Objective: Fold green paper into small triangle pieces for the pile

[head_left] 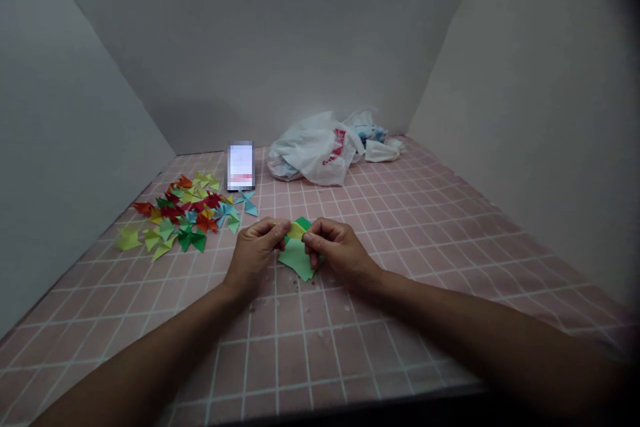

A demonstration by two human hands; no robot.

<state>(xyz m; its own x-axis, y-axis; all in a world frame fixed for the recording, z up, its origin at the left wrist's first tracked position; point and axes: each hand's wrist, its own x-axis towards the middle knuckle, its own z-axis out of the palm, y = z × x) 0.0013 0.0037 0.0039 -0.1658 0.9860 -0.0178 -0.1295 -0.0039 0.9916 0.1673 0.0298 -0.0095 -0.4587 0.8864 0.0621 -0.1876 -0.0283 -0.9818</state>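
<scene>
Both of my hands meet over the middle of the pink checked table. My left hand and my right hand pinch the two ends of a small yellow folded paper, fingers closed on it. Under and between the hands lie green paper sheets, a darker green corner showing behind the yellow piece. Left of my hands is a heap of several folded paper shapes in red, green, yellow and light blue.
A phone with a lit screen stands at the back near the wall. A white plastic bag and crumpled packets lie at the back right. Grey walls close in the table on three sides.
</scene>
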